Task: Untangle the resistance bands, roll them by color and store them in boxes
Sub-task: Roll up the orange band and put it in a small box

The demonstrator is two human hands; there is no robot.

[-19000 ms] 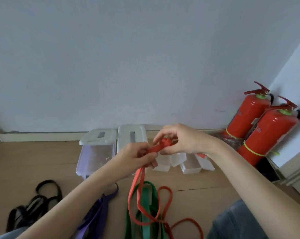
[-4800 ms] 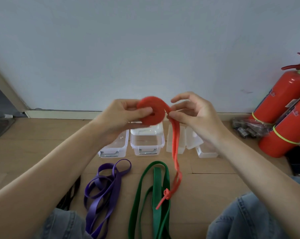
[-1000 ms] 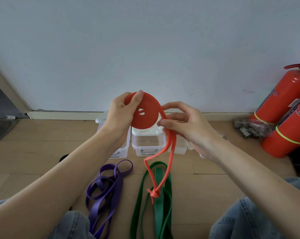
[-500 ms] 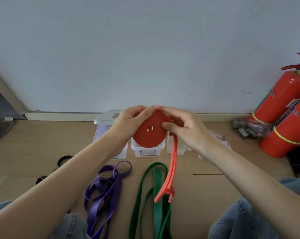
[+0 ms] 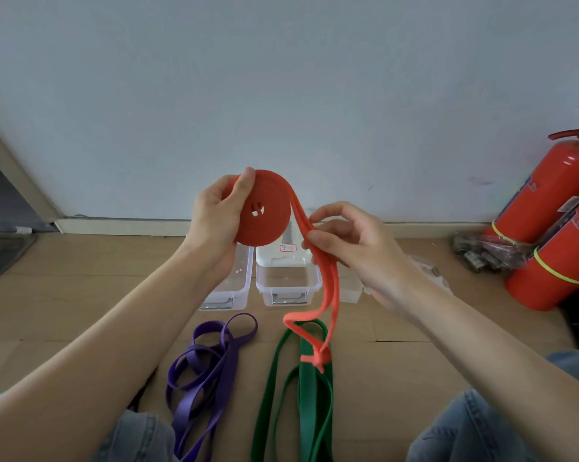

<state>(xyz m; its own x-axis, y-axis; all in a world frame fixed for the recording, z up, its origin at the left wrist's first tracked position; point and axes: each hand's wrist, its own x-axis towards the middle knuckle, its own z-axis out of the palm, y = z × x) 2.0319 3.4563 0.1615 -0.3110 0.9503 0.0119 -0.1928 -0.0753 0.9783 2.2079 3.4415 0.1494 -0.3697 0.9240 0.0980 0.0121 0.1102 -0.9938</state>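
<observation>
Head view: a red resistance band (image 5: pixel 264 211), mostly rolled, held up between both hands.

The left hand (image 5: pixel 218 221) grips the coil; the right hand (image 5: pixel 351 243) pinches its loose tail, which hangs over the green band (image 5: pixel 306 388) on the wooden floor (image 5: pixel 81 295). A purple band (image 5: pixel 208 368) lies beside it, before clear plastic boxes (image 5: pixel 286 278).
</observation>
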